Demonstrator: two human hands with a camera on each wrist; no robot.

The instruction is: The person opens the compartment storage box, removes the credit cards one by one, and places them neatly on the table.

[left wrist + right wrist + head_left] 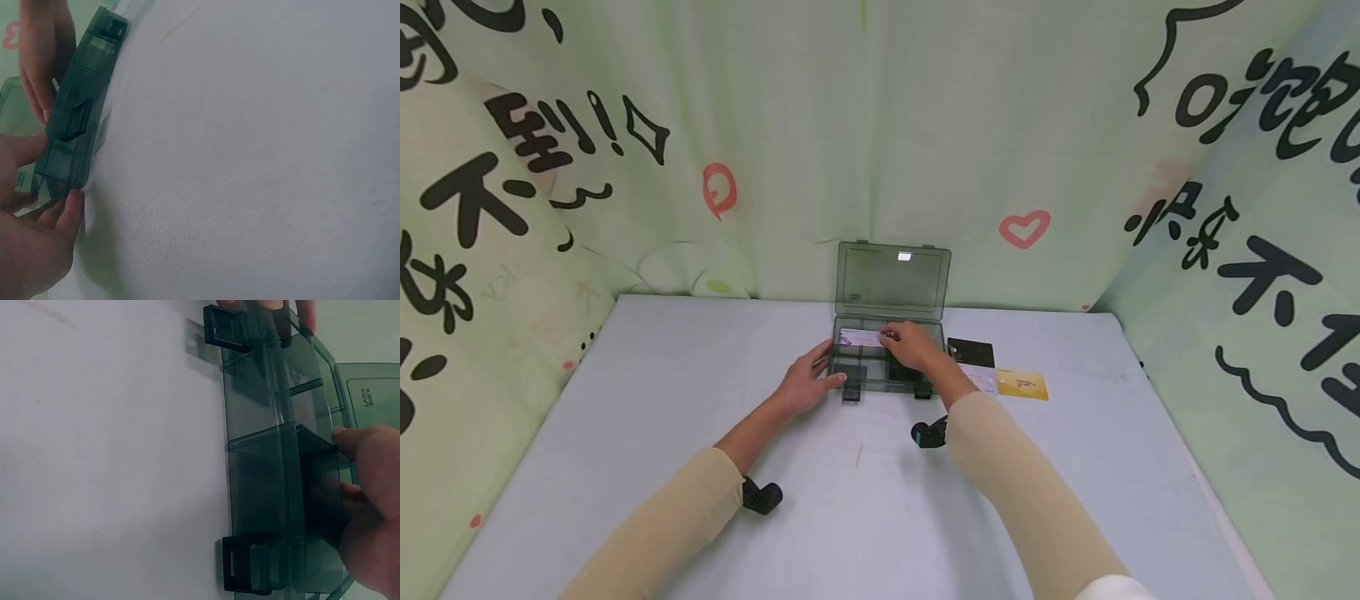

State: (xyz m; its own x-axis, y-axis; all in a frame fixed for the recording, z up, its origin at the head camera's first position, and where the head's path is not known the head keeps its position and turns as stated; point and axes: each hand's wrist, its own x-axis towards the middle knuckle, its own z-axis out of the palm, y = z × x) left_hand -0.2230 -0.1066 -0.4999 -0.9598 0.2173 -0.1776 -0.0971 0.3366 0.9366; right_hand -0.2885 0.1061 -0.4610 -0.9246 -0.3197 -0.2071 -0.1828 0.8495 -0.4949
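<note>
A see-through grey-green plastic box with inner dividers sits at the back of the table, its lid raised. My left hand grips the box's left end; in the left wrist view the thumb lies at one edge and the fingers at the opposite one. My right hand reaches over into the box, thumb and fingers bent together at the right end of a pale purple card. That card lies in a rear compartment. The right wrist view shows the thumb beside a divider, with other fingertips partly hidden.
Right of the box lie a black card, a whitish card partly behind my forearm, and a yellow card. Two dark latches hang at the box's front. A printed curtain rises just behind the table.
</note>
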